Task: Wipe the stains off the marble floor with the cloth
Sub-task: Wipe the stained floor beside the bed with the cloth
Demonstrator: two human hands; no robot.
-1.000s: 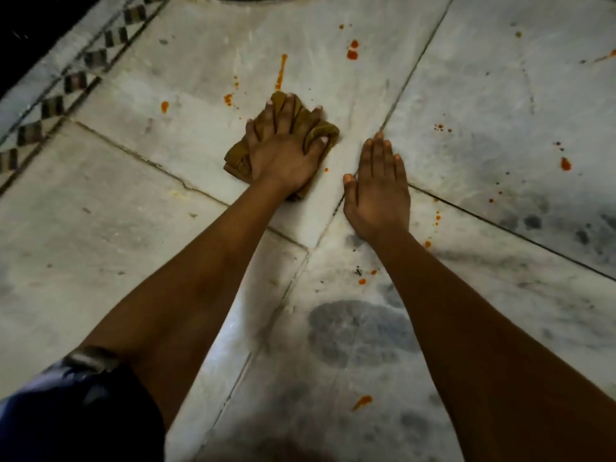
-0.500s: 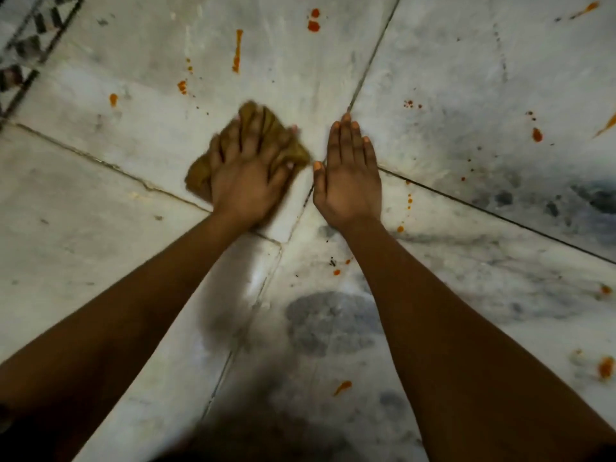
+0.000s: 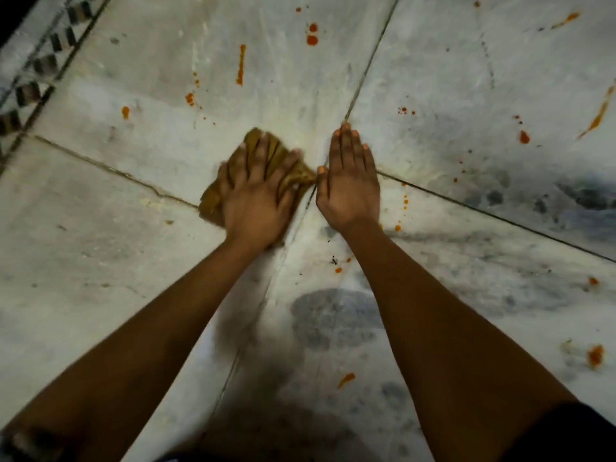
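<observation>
Head view, the only one:

Left hand (image 3: pixel 256 198) lies flat on the cloth (image 3: pixel 286 168), fingers spread and pressing it to the marble floor (image 3: pixel 100 261). That's a press, not a curled grip. The hand and cloth edges are motion-blurred, so I read it as mid-wipe. The ochre, bunched cloth sits at frame centre, right on the crossing of the tile joints.

Right hand (image 3: pixel 350 185) is flat on the floor just at 3 o'clock of the cloth, fingers straight and together, holding nothing. Its thumb is touching or nearly touching the cloth's edge; can't tell which. Looks like a brace.

Progress, my read: early to middle. The patch right around the cloth looks free of orange. Plenty is left:
- 12 o'clock of the cloth: long orange streak (image 3: pixel 240 65), two red-orange drops (image 3: pixel 312 35), small spots at 11 o'clock (image 3: pixel 190 99) and one further out at 10 o'clock (image 3: pixel 125 111).
- 2–3 o'clock: fine speckle plus a bigger drop (image 3: pixel 524 137), and a streak at the right edge (image 3: pixel 596 118).
- 5–6 o'clock: spots beside the right wrist (image 3: pixel 397 227), a dab near the forearm (image 3: pixel 338 270), a smear lower down (image 3: pixel 346 380), and a blotch at the far right (image 3: pixel 595 355).

The dark grey patches look like marble veining or shadow, not stains; not certain.

The patterned border (image 3: pixel 30 91) at 10 o'clock shows no orange.
</observation>
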